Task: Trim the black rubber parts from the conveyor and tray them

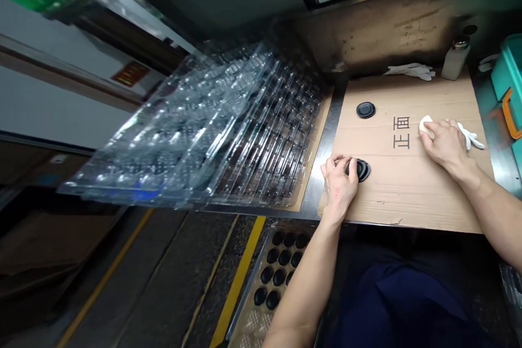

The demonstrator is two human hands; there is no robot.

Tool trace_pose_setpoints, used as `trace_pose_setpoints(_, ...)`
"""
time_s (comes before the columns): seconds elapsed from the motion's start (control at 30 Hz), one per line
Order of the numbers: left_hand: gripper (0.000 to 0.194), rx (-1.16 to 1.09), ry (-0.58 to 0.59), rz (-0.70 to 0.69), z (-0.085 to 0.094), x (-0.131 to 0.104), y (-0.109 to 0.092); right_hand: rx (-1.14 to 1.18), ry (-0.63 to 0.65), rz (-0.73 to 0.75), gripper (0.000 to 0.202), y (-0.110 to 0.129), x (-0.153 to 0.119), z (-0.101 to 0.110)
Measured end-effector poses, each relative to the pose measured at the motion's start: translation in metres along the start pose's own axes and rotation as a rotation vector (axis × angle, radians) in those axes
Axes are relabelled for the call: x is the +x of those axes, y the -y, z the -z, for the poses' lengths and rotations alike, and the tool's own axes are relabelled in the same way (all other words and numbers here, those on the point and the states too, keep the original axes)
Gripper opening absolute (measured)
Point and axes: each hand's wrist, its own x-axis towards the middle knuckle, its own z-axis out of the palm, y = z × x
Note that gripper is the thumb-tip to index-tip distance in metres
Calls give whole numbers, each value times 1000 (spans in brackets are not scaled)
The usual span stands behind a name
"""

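Observation:
My left hand (341,176) is closed on a round black part (362,171) near the left front of the cardboard sheet (428,190). Farther back on the cardboard lies a second round black part (366,110), which no hand touches. Over on the right, my right hand (442,138) has its fingers wrapped round a small white pad (426,124). A white glove (471,137) lies just beside that hand, partly hidden behind it. Dark printed characters show on the cardboard between my hands.
Clear plastic trays (196,130) lean in a stack left of the cardboard. Below the table edge, a tray holds several black round parts (279,277). At the back are a bottle (455,60) and white gloves (411,70); a teal box (509,76) stands right.

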Motion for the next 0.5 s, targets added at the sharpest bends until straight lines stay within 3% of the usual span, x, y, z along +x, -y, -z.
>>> trace_pose_setpoints(0.1, 63, 98, 146, -64, 9, -6, -5, -34, 87, -24, 37, 9, -3, 8)
trace_pose_setpoints(0.17, 74, 124, 223, -165, 16, -9, 1, -30, 165, -31, 36, 16, -5, 15)
trace_pose_setpoints(0.23, 69, 125, 288, -272, 20, -5, 18, -8, 205, -14, 36, 19, -6, 18)
trace_pose_setpoints(0.37, 65, 168, 377, -337, 21, 21, 50, 17, 205, -43, 37, 19, -6, 13)
trace_pose_setpoints(0.43, 62, 213, 337, -386, 24, 33, 39, 26, 189, -45, 36, 20, -8, 9)
trace_pose_setpoints(0.5, 60, 204, 225, -512, 26, 40, -3, 41, 174, -40, 34, 22, -12, 6)
